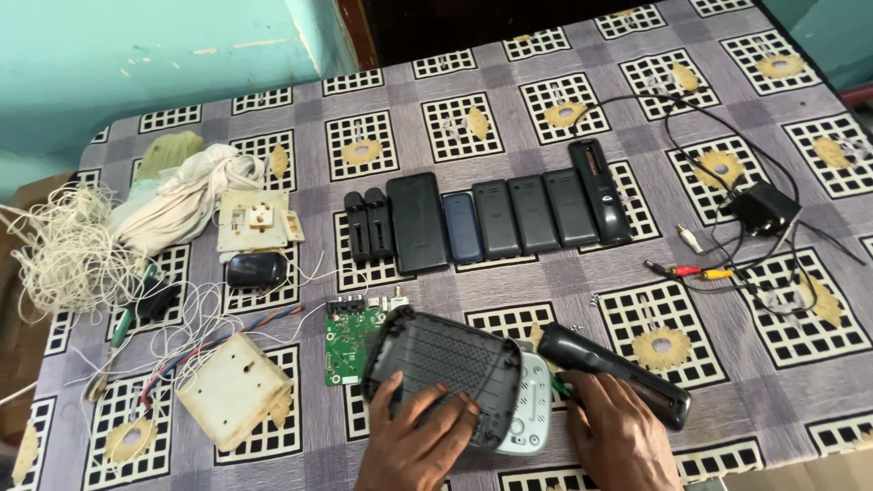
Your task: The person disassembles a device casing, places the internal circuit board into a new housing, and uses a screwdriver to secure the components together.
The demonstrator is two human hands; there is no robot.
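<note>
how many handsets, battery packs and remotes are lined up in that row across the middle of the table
Small black battery packs: 2
Large black slab phone or power bank: 1
Blue handset: 1
Black handsets: 3
Black remote: 1
Total: 8

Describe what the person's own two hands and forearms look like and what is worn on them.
Both hands are bare: the left hand and right hand wear no gloves, and no rings or watch show. The wrists and the short stretch of forearm in view are bare too, with no sleeve reaching them.
</note>
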